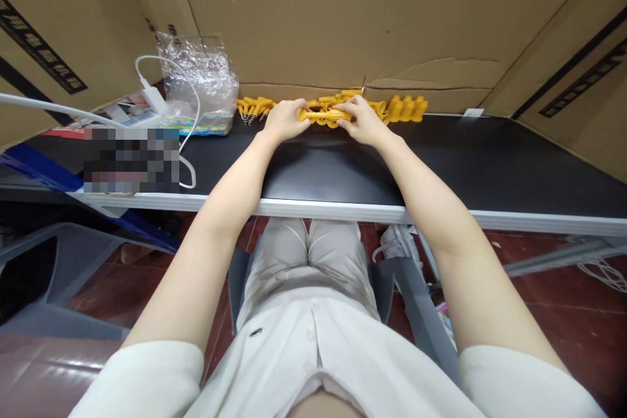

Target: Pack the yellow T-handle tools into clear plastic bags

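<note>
Both hands are at the far side of the black tabletop, by a row of yellow plastic pieces. My left hand (285,120) pinches the left end of a long yellow plastic piece (324,116), and my right hand (366,121) has its fingers closed on the right end. Its exact kind is too small to make out. Left of my hands lie yellow pieces with small metal chains (255,106). To the right, several rounded yellow pieces (407,108) stand side by side. More yellow parts sit behind my fingers, partly hidden.
Cardboard walls (372,19) enclose the black table (490,163) at the back and sides. A clear plastic bag (200,81), a white cable (59,106) with a plug (154,98), and a blurred-out object (131,160) occupy the left side. A small white piece (473,113) lies back right.
</note>
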Available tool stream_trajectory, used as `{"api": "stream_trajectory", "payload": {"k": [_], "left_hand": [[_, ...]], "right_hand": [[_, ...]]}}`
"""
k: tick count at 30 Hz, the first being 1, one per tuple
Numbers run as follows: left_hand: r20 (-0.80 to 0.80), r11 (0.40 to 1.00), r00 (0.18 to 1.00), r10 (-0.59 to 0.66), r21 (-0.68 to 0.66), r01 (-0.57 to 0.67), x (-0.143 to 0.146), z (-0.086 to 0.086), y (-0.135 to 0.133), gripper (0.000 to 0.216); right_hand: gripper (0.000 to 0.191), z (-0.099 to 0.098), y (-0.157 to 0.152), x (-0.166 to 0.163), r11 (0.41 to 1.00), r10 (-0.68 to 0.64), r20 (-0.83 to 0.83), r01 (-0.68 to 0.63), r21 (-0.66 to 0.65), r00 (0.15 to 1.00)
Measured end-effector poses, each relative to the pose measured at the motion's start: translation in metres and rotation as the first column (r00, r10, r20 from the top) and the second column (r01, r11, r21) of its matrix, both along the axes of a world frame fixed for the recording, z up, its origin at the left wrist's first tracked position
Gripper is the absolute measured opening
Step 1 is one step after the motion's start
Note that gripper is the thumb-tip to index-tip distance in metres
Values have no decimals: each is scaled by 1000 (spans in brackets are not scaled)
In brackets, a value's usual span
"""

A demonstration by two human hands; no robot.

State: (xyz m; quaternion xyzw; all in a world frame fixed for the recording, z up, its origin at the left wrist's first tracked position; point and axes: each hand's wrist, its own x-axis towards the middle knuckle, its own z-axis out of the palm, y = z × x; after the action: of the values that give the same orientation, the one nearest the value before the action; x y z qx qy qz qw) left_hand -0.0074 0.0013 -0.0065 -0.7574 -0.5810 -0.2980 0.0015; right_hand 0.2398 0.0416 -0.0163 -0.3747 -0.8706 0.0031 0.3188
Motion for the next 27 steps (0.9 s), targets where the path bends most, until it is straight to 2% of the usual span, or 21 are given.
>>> {"api": "stream_trajectory", "payload": {"k": [10, 17, 21, 27], "left_hand": [[19, 1000, 1000, 13, 10, -13, 2, 4, -3, 43], [25, 999, 999, 37, 26, -38, -4, 3, 3, 41], [22, 998, 1000, 11, 56, -12, -6, 4, 2, 42], [24, 997, 999, -26, 77, 24, -3, 4, 0, 47]], "right_hand": [[52, 4, 2, 2, 999, -44, -73, 43, -12, 996], [53, 10, 3, 9, 984, 37, -199, -70, -162, 979], [60, 14, -1, 11, 972, 19, -308, -90, -219, 951], [76, 20, -17, 7, 893, -18, -487, -205, -401, 873]]}}
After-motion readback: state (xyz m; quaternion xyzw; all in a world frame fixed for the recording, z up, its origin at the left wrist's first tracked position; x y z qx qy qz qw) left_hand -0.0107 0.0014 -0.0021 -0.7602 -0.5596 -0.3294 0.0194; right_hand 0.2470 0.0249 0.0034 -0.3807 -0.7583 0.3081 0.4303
